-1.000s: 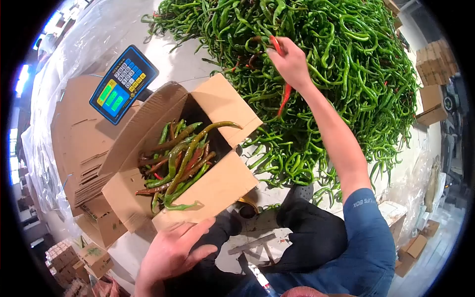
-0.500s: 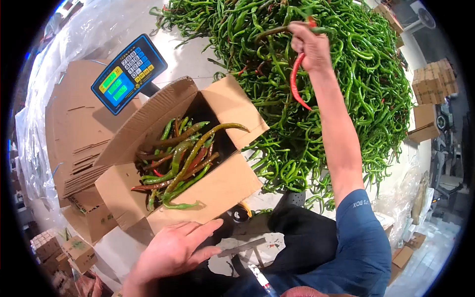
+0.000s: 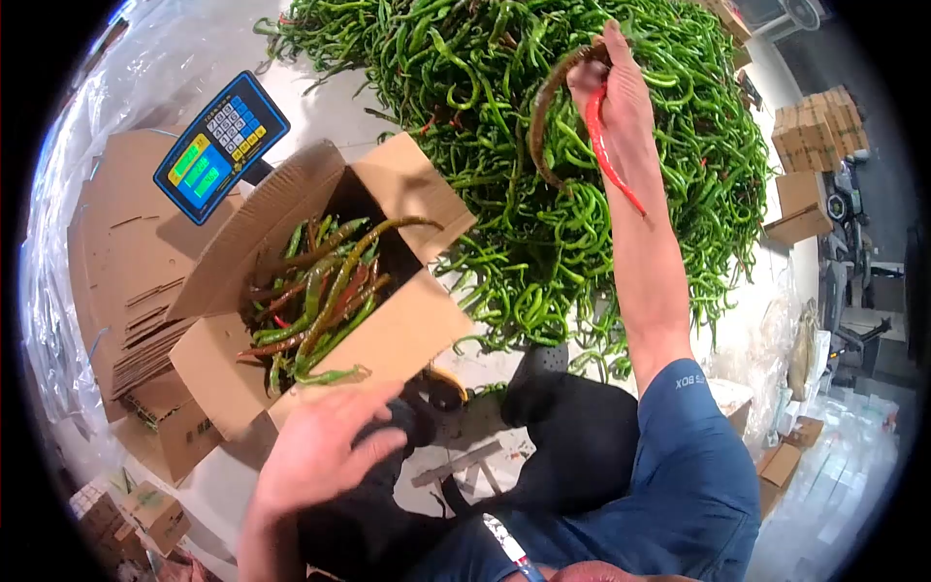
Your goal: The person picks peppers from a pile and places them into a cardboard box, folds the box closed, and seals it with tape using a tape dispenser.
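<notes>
My right hand is closed around chili peppers over the far side of a large heap of green chili peppers. A long red chili pepper dangles from it along my wrist, and a curved brownish chili pepper hangs on its left. My left hand has its fingers apart and holds nothing, close to the near flap of an open cardboard box. Inside the box lie brown, green and reddish chili peppers, one reaching over the right flap.
Behind the box stands a scale display with lit green readouts. Flattened cardboard is stacked at the left, beside clear plastic sheeting. More cardboard boxes stand at the right. My knees are below the heap.
My right hand has turned, and the brownish chili pepper now hangs downward instead of sideways. My left hand has lifted its fingers slightly. The whole view has shifted a little.
</notes>
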The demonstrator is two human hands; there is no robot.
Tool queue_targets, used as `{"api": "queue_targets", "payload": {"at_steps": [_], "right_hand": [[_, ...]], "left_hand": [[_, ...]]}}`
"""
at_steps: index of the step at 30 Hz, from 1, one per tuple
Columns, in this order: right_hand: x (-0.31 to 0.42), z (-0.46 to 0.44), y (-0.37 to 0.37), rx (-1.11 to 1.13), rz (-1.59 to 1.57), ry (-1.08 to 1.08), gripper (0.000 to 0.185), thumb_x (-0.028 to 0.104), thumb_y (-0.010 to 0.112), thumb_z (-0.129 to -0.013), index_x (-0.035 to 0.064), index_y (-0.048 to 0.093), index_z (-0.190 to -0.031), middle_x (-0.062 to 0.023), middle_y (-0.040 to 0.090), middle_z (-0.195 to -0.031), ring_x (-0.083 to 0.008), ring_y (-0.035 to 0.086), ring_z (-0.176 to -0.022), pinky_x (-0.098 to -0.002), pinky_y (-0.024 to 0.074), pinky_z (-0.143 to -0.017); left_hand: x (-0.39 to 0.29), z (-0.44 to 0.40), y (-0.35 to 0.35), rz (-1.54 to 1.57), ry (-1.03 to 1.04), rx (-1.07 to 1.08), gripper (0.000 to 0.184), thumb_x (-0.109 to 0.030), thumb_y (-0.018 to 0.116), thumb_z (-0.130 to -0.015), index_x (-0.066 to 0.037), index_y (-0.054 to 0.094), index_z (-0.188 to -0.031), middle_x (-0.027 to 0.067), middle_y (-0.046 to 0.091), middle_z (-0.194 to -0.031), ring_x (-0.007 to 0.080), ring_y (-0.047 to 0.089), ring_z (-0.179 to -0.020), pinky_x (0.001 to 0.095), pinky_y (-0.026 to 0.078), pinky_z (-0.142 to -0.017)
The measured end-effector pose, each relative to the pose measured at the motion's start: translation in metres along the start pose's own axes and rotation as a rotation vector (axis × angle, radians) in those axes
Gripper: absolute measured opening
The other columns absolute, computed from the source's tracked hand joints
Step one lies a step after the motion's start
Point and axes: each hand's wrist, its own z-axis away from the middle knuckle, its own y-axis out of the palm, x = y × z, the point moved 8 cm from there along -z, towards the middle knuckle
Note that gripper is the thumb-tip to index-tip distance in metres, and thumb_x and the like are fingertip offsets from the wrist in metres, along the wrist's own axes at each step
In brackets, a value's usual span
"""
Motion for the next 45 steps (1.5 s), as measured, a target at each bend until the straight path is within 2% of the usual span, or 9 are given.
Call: {"api": "queue_targets", "payload": {"at_steps": [3, 6, 7, 16, 24, 31, 36, 43, 45], "right_hand": [[-0.012, 0.031, 0.033, 0.128, 0.053, 0.022, 0.030, 0.024, 0.077, -0.088, 0.0066, 0.053, -0.082, 0.0014, 0.047, -0.069, -0.0082, 0.041, -0.056, -0.0237, 0.0381, -0.050], [-0.054, 0.075, 0.077, 0.132, 0.224, 0.192, 0.025, 0.028, 0.070, -0.091, 0.0118, 0.055, -0.079, -0.0010, 0.057, -0.071, -0.0127, 0.054, -0.058, -0.0255, 0.0422, -0.049], [-0.071, 0.085, 0.099, 0.239, 0.122, 0.183, 0.031, 0.029, 0.075, -0.090, 0.0154, 0.051, -0.077, 0.0043, 0.047, -0.065, -0.0053, 0.042, -0.049, -0.0202, 0.0317, -0.042], [-0.152, 0.146, 0.168, 0.506, 0.402, 0.356, 0.033, 0.038, 0.069, -0.093, 0.0092, 0.056, -0.085, 0.0036, 0.048, -0.061, -0.0055, 0.040, -0.045, -0.0217, 0.0294, -0.039], [-0.090, 0.099, 0.053, 0.159, 0.312, 0.171, 0.028, 0.024, 0.047, -0.098, -0.0011, 0.059, -0.092, -0.0030, 0.049, -0.062, -0.0137, 0.043, -0.048, -0.0282, 0.0321, -0.046], [-0.117, 0.142, 0.043, 0.096, 0.671, 0.084, 0.024, 0.023, 0.054, -0.098, -0.0001, 0.060, -0.093, -0.0065, 0.066, -0.070, -0.0108, 0.054, -0.054, -0.0252, 0.0375, -0.051], [-0.161, 0.192, 0.074, 0.167, 0.508, 0.434, 0.027, 0.024, 0.051, -0.103, -0.0025, 0.054, -0.107, -0.0135, 0.071, -0.091, -0.0207, 0.069, -0.074, -0.0322, 0.0572, -0.071], [-0.243, 0.243, 0.056, 0.054, 0.454, 0.735, 0.029, 0.028, 0.051, -0.102, 0.0000, 0.054, -0.109, -0.0083, 0.068, -0.093, -0.0176, 0.066, -0.077, -0.0332, 0.0541, -0.067], [-0.260, 0.252, 0.035, 0.069, 0.457, 0.797, 0.030, 0.024, 0.048, -0.104, -0.0020, 0.050, -0.117, -0.0128, 0.065, -0.106, -0.0222, 0.065, -0.095, -0.0405, 0.0539, -0.090]], "left_hand": [[0.021, -0.007, -0.006, 0.264, -0.164, -0.250, 0.047, -0.008, 0.069, -0.085, 0.000, 0.057, -0.130, 0.0102, 0.069, -0.103, 0.0194, 0.065, -0.095, 0.0345, 0.054, -0.082], [0.032, -0.026, -0.015, 0.710, -0.179, -0.416, 0.054, -0.011, 0.066, -0.091, 0.001, 0.047, -0.140, 0.0161, 0.062, -0.122, 0.0228, 0.062, -0.108, 0.0363, 0.055, -0.088], [0.029, -0.034, -0.019, 0.813, -0.169, -0.438, 0.055, -0.013, 0.065, -0.093, 0.003, 0.043, -0.141, 0.0183, 0.059, -0.126, 0.0245, 0.061, -0.111, 0.0366, 0.055, -0.089], [0.069, -0.021, -0.023, 1.284, -0.064, -0.575, 0.020, -0.011, 0.055, -0.101, -0.005, 0.057, -0.120, 0.0122, 0.068, -0.108, 0.0242, 0.068, -0.098, 0.0367, 0.057, -0.081], [0.086, 0.020, -0.057, 1.089, 0.040, -0.787, 0.022, -0.007, 0.055, -0.100, -0.001, 0.054, -0.121, 0.0137, 0.068, -0.105, 0.0235, 0.069, -0.097, 0.0326, 0.057, -0.079], [0.093, 0.047, -0.079, 0.803, -0.059, -0.879, 0.026, -0.009, 0.057, -0.100, 0.000, 0.055, -0.124, 0.0146, 0.067, -0.107, 0.0231, 0.069, -0.096, 0.0318, 0.057, -0.078], [0.111, 0.075, -0.100, 0.725, -0.174, -0.902, 0.032, -0.009, 0.059, -0.098, 0.002, 0.055, -0.129, 0.0131, 0.068, -0.103, 0.0194, 0.069, -0.091, 0.0267, 0.054, -0.075], [0.145, 0.074, -0.121, 0.477, -0.348, -0.657, 0.039, -0.009, 0.056, -0.097, 0.004, 0.053, -0.134, 0.0087, 0.068, -0.096, 0.0120, 0.064, -0.081, 0.0249, 0.049, -0.070], [0.161, 0.062, -0.123, 0.430, -0.421, -0.550, 0.040, -0.009, 0.055, -0.097, 0.005, 0.052, -0.135, 0.0082, 0.068, -0.096, 0.0100, 0.063, -0.080, 0.0235, 0.048, -0.069]]}}
